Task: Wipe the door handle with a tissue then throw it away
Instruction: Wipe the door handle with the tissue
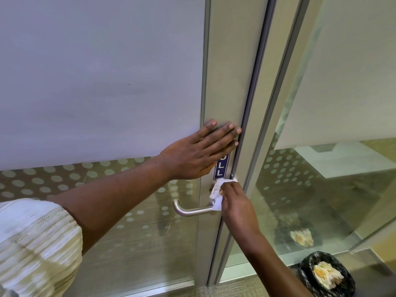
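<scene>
we've got the left hand (192, 155) flat & open on the door frame, just above the door handle (192, 210) | right hand (235, 202) pinching a crumpled tissue (216, 190) against the handle's base (lever end bare) | bin (326, 275) w/ black liner down right of handle

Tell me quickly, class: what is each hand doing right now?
Left hand: open, flat against the door frame, holding nothing.
Right hand: closed on the tissue, by the door handle.

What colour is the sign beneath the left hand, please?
Dark blue sign with white letters, in the head view.
</scene>
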